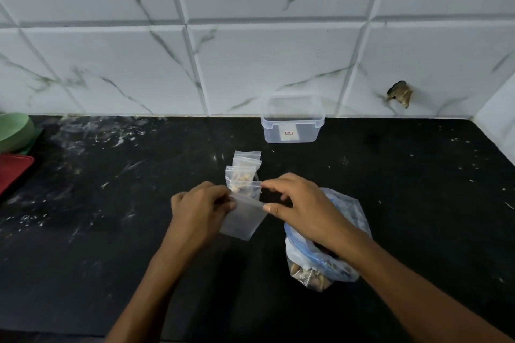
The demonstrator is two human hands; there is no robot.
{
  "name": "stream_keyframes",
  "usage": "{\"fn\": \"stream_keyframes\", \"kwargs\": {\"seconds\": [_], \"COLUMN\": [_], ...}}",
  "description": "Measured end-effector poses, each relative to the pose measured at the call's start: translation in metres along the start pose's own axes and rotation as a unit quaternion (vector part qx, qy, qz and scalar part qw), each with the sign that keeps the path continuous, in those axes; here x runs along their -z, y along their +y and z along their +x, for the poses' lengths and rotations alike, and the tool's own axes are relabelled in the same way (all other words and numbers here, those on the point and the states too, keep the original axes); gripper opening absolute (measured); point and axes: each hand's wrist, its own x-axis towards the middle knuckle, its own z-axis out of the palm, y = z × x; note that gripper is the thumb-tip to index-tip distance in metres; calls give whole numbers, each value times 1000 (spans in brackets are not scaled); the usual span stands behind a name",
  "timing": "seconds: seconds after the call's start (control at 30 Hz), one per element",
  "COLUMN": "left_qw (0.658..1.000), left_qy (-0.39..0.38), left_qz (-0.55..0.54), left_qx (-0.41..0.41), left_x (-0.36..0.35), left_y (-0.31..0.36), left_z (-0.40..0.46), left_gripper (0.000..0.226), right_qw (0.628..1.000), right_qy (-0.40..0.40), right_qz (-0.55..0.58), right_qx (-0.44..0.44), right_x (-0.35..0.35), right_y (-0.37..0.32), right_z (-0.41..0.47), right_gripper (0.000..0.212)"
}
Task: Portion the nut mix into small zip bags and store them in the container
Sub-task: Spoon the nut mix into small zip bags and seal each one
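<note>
Clear plastic, an empty small zip bag (245,217) hangs above the black bench (111,231), left hand (199,207) and right hand (301,207) fingers pinching its top corners. Filled zip bags (243,172) are partly hidden behind; the right forearm covers much of the nut-mix bag (320,267). The open container (292,120) stands by the wall.

Red-marked label (289,133) on container (292,120), print unreadable.

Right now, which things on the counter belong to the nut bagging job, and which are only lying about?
Belong to the job:
- empty zip bag, held by left hand and right hand
- filled zip bags
- nut bag
- clear container

Lying about:
- green bowl
- red tray
</note>
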Motion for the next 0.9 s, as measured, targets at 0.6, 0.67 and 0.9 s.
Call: {"fn": "stream_keyframes", "kwargs": {"seconds": [0.6, 0.67, 0.9], "left_qw": [945, 927, 896], "left_qy": [-79, -94, -79], "left_qz": [-319, -361, -428], "left_qx": [-4, 22, 85], "left_x": [-82, -86, -90], "left_y": [118, 122, 122], "left_z": [8, 9, 12], "left_gripper": [22, 23, 15], "right_qw": [945, 942, 945], "right_qy": [97, 104, 87], "right_qz": [158, 175, 199], "right_qx": [-268, -267, -246], "right_x": [42, 41, 41], "right_y": [49, 52, 58], "right_z": [-54, -57, -58], "right_gripper": [9, 9, 10]}}
